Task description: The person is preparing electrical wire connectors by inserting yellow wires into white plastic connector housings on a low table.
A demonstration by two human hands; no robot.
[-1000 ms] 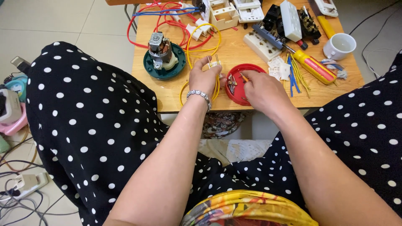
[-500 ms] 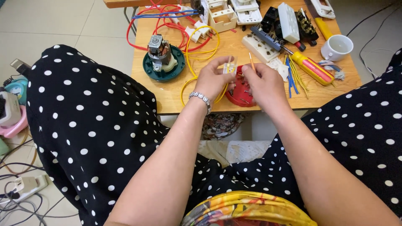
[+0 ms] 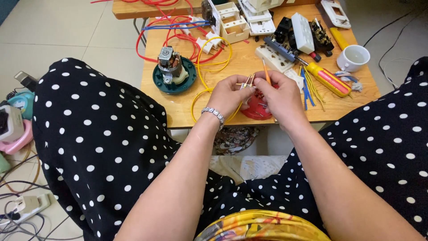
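My left hand (image 3: 229, 96) pinched a small metal contact piece (image 3: 246, 81), raised above the red lid (image 3: 256, 108) on the counter (image 3: 187, 105); my right hand (image 3: 281, 93) gripped an orange wire (image 3: 265, 73), seemingly not yet joined.

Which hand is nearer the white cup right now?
Right. The right hand is over the red dish, left of the white cup across the screwdriver; the left hand is farther left.
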